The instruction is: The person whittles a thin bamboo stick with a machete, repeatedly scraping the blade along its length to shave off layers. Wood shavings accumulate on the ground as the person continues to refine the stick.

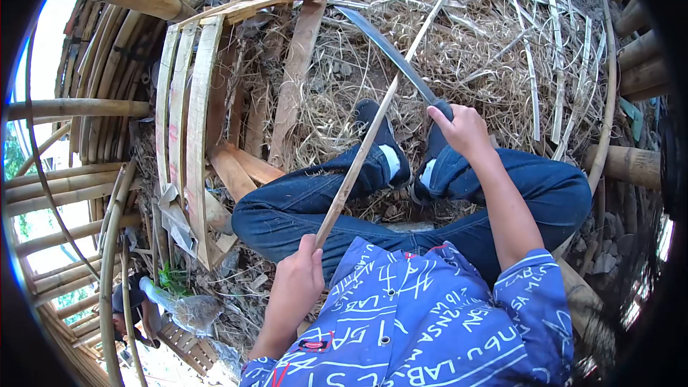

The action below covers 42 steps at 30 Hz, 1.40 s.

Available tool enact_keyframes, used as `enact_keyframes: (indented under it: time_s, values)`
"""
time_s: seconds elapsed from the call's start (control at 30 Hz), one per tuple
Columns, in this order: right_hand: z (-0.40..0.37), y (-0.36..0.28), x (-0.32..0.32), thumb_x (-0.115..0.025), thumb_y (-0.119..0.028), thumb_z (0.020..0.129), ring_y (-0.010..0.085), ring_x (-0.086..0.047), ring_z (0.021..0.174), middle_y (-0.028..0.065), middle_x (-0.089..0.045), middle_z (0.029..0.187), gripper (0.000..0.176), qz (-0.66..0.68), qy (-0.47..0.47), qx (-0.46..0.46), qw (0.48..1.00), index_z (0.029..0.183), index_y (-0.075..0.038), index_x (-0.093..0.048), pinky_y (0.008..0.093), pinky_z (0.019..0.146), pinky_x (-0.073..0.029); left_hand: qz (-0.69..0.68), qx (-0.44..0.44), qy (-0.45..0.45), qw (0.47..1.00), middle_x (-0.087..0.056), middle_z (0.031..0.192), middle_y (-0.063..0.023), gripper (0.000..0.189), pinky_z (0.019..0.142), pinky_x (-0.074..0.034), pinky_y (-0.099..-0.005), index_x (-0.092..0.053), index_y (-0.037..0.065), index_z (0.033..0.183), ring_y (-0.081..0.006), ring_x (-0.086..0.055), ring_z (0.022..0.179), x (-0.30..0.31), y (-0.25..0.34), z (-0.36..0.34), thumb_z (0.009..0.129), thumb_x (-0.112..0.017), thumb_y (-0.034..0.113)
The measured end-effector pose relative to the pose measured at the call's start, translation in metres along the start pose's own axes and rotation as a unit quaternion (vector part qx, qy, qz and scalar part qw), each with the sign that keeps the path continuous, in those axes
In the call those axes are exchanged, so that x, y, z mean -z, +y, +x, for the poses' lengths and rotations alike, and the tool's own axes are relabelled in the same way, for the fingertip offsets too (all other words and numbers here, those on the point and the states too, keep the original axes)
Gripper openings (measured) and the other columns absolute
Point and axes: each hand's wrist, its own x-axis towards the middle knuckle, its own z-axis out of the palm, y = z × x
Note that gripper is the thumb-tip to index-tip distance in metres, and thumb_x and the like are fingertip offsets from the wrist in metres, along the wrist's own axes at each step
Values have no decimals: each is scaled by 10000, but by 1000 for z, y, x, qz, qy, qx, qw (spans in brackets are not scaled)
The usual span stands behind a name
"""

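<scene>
A long, thin bamboo strip (367,145) runs slantwise from my lap up toward the top of the view. My left hand (299,276) is closed around its near end. In my right hand (462,129) is the dark handle of a machete (390,50), whose long grey blade points up and to the left. The blade crosses the strip around its middle and appears to touch it. My fingers partly cover the handle. Both hands are above my bent legs in blue jeans (308,204).
A wooden crate (193,107) stands at left, with loose boards beside it. Pale shavings (487,64) and long split strips (552,50) cover the ground ahead. Bamboo poles (79,107) line the left side, more the right. Another person (132,308) is at lower left.
</scene>
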Motion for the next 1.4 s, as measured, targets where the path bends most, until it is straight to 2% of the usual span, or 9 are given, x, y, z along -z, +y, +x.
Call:
enact_keyframes:
  time_s: [0.13, 0.23, 0.43, 0.63, 0.87, 1.03, 1.1, 1.17, 1.4]
  values:
    - [-29, -25, 13, -605, -587, 881, 406, -671, 713, 219, -657, 686, 578, 47, -65, 8, 997, 790, -25, -703, 477, 659, -515, 14, -8, 19, 1000, -599, 681, -259, 96, 535, -446, -530, -502, 20, 1046, -466, -610, 655, 6, -3, 2, 964, -520, 69]
    - [-45, -23, 2, -579, -650, 861, 402, -673, 716, 210, -658, 684, 620, -30, -96, 64, 993, 790, -47, -708, 489, 662, -523, 18, 0, 10, 1000, -597, 677, -258, 87, 530, -445, -527, -503, 22, 1035, -464, -609, 650, 6, -7, 2, 967, -517, 74]
    - [0, -4, 2, -558, -638, 879, 390, -682, 734, 204, -668, 691, 633, 42, -72, -42, 996, 788, -29, -704, 480, 683, -527, 9, -2, 6, 1000, -592, 670, -256, 89, 529, -440, -526, -508, 23, 1032, -465, -607, 650, -2, -7, 1, 972, -518, 89]
    - [-17, -15, 17, -537, -654, 878, 406, -673, 738, 207, -665, 694, 666, 22, -66, -13, 998, 756, -17, -687, 487, 696, -519, 27, 3, 18, 999, -591, 670, -257, 114, 539, -436, -529, -520, 23, 1067, -466, -605, 653, 7, -12, 2, 974, -517, 89]
    - [0, 8, 14, -523, -719, 848, 382, -680, 729, 182, -674, 707, 687, -123, -43, 61, 990, 767, -58, -695, 484, 693, -536, 34, -12, 23, 999, -591, 665, -252, 121, 536, -440, -513, -526, 12, 1068, -461, -606, 648, 3, -11, 8, 973, -522, 87]
    - [18, 8, 15, -510, -718, 860, 375, -689, 766, 189, -690, 758, 705, -111, -39, 53, 992, 786, -43, -701, 488, 712, -536, 25, -5, 20, 999, -584, 668, -242, 128, 541, -437, -492, -532, 14, 1080, -451, -607, 645, 7, -12, 3, 971, -522, 81]
    - [32, 18, 18, -504, -720, 862, 379, -690, 792, 192, -695, 772, 713, -75, -35, -6, 997, 797, -40, -707, 492, 734, -533, 21, 6, 7, 1000, -580, 673, -229, 137, 549, -434, -469, -538, 17, 1093, -438, -610, 645, 7, -13, 1, 968, -523, 72]
    - [40, 16, 24, -493, -731, 860, 384, -688, 836, 194, -701, 811, 727, -68, -54, -6, 996, 812, -39, -710, 492, 757, -530, 14, -18, 8, 1000, -587, 658, -251, 120, 530, -436, -517, -520, 10, 1066, -460, -605, 638, 4, -13, 1, 972, -521, 85]
    - [61, 18, 20, -483, -760, 843, 395, -683, 877, 217, -700, 852, 787, -138, -38, 6, 990, 836, -5, -704, 498, 783, -526, 23, -7, 23, 999, -588, 653, -248, 113, 528, -440, -518, -519, 18, 1059, -459, -607, 639, 8, -13, 4, 972, -520, 91]
